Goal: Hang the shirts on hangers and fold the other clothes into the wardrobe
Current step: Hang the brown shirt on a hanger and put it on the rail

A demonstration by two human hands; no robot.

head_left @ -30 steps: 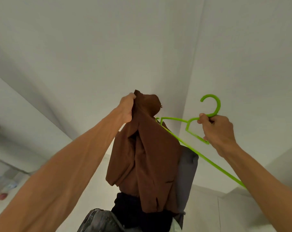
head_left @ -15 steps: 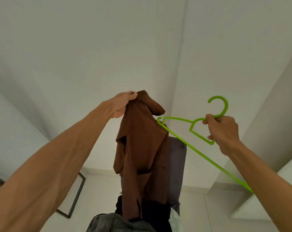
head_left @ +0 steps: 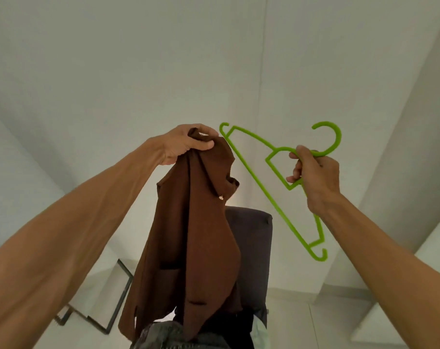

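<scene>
So my left hand (head_left: 186,144) grips shirt (head_left: 193,235), right hand (head_left: 314,175) grips hanger (head_left: 254,176), apart; shirt not hung yet, pile (head_left: 163,336) below unfolded.

a dark grey upholstered chair back (head_left: 254,248) is standing upright in the middle of the view, its left side hiding behind a hanging brown shirt (head_left: 196,235). at the base of that back a heap of clothes is lying – a grey denim garment (head_left: 168,336) in front, a black garment (head_left: 239,328) behind it and touching it, and a pale green garment (head_left: 260,333) peeking out on the right. the heap is covering the seat. a pale floor (head_left: 327,328) is spreading around the chair. to the left, a thin dark rectangular frame (head_left: 123,298) is resting on that floor – whether flat or leaning is not showing.
</scene>
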